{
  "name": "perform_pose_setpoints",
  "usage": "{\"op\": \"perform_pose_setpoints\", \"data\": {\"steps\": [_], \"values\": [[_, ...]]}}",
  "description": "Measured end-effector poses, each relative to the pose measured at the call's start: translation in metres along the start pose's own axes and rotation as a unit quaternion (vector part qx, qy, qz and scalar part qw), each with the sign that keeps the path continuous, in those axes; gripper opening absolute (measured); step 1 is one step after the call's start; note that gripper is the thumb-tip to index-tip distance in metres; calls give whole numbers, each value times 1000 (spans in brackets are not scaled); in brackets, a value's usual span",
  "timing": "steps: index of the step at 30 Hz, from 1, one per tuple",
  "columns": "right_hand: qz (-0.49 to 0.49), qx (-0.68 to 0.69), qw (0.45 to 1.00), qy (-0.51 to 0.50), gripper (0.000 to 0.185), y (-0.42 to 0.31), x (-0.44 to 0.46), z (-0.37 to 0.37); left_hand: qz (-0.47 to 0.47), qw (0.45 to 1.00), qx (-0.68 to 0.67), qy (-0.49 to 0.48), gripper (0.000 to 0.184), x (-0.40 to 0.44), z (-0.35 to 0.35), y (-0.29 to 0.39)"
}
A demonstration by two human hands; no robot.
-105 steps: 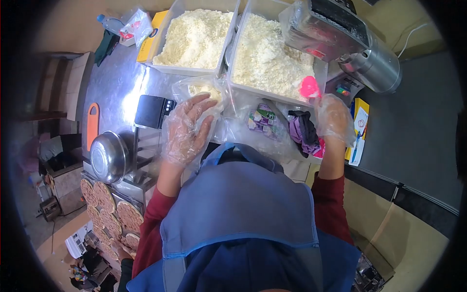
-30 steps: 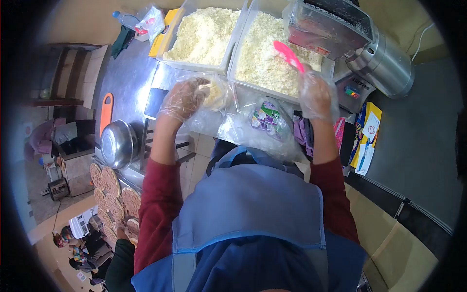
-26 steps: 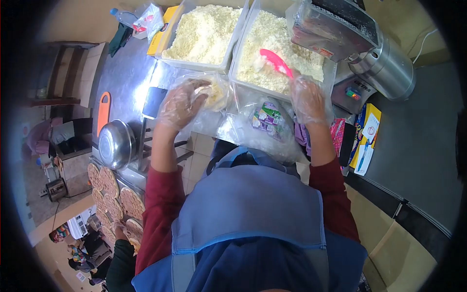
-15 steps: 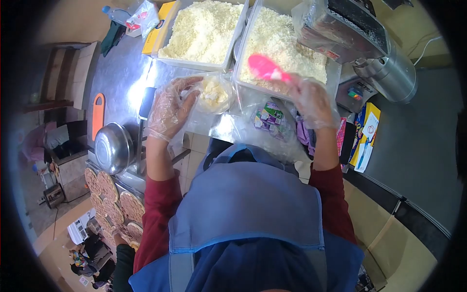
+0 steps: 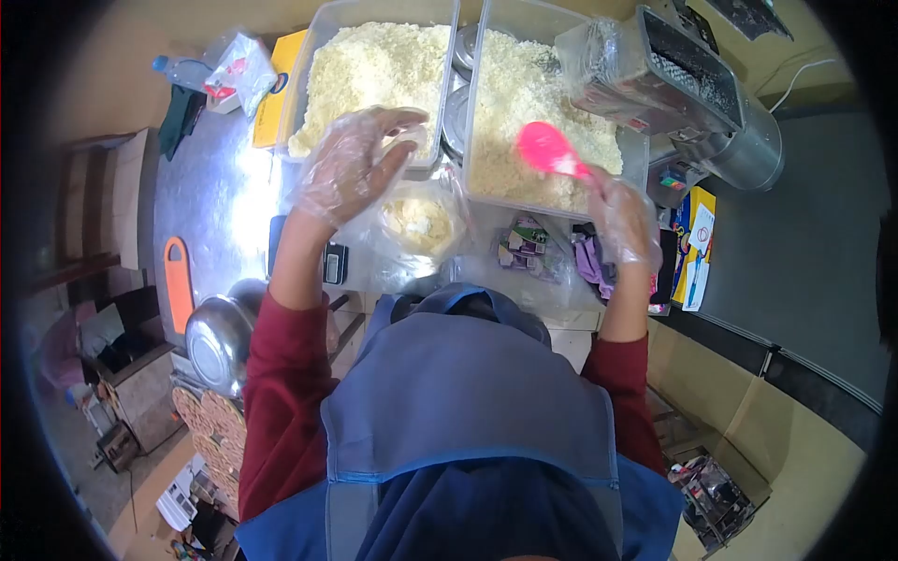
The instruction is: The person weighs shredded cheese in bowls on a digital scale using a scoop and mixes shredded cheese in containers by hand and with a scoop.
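My left hand [image 5: 360, 168], in a clear plastic glove, is raised at the front edge of the left tub [image 5: 297, 93] of white crumbly food. Its thumb and fingers are apart with nothing visible between them. Just below it sits a clear plastic bag [image 5: 416, 224] with some of the same pale food inside. My right hand, also gloved, [image 5: 617, 220] grips the handle of a pink scoop [image 5: 547, 148]. The bowl of the scoop is over the food in the right tub [image 5: 639, 168].
A metal machine [image 5: 739, 140] stands behind the right tub. A wrapped purple package [image 5: 531, 248] and dark cloth [image 5: 591, 262] lie in front. To the left are an orange-handled tool [image 5: 178, 280], a steel bowl [image 5: 217, 346], a bottle [image 5: 182, 70] and round flat breads [image 5: 210, 421].
My left hand has moved off the bag, up toward the left tub. The pink scoop has shifted right over the right tub, still in my right hand. The camera view has shifted too.
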State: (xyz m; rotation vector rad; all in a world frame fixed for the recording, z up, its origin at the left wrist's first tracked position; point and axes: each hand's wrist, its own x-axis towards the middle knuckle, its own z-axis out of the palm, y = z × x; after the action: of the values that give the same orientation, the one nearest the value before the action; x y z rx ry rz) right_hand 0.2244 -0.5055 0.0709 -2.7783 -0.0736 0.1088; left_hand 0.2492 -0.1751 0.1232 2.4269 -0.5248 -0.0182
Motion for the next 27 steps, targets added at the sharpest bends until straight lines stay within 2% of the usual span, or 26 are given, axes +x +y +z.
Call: {"op": "perform_pose_setpoints", "data": {"steps": [1, 3, 4, 5, 7, 9, 10, 13, 15, 18, 21, 25, 27], "values": [[31, -5, 999, 38, 32, 2, -2, -7, 5, 1000, -5, -2, 33, 9, 6, -10], [78, -45, 995, 45, 35, 6, 5, 1, 38, 999, -14, -6, 38, 33, 25, -30], [60, -40, 994, 82, 34, 1, 12, 8, 13, 998, -42, -49, 51, 47, 34, -37], [42, -37, 991, 120, 34, -5, 19, 16, 19, 997, -47, -53, 51, 61, 47, -45], [40, -84, 989, 113, 34, -31, 22, 31, 20, 1000, 3, -19, 70, 85, 77, -62], [-27, -101, 986, 133, 33, -55, 14, 37, 32, 999, 3, -16, 75, 109, 98, -70], [-19, -107, 985, 134, 33, -52, 4, 37, 39, 999, 6, -9, 80, 120, 108, -74], [-24, -130, 978, 160, 29, -43, -22, 19, 75, 996, -41, 14, 79, 148, 128, -92], [198, -160, 966, 52, 27, -56, -25, -18, 61, 994, -84, 21, 78, 144, 131, -84], [150, -188, 969, 60, 28, -1, -18, 17, 47, 989, -136, 36, 77, 140, 139, -86], [163, -137, 974, 73, 32, -14, 6, 35, 45, 987, -149, 36, 77, 143, 138, -89], [159, -106, 981, 42, 30, -51, 0, 13, 35, 989, -143, 25, 77, 141, 137, -89], [172, -208, 963, 23, 31, -37, -1, 6, 47, 990, -127, 40, 77, 143, 138, -92]]}}
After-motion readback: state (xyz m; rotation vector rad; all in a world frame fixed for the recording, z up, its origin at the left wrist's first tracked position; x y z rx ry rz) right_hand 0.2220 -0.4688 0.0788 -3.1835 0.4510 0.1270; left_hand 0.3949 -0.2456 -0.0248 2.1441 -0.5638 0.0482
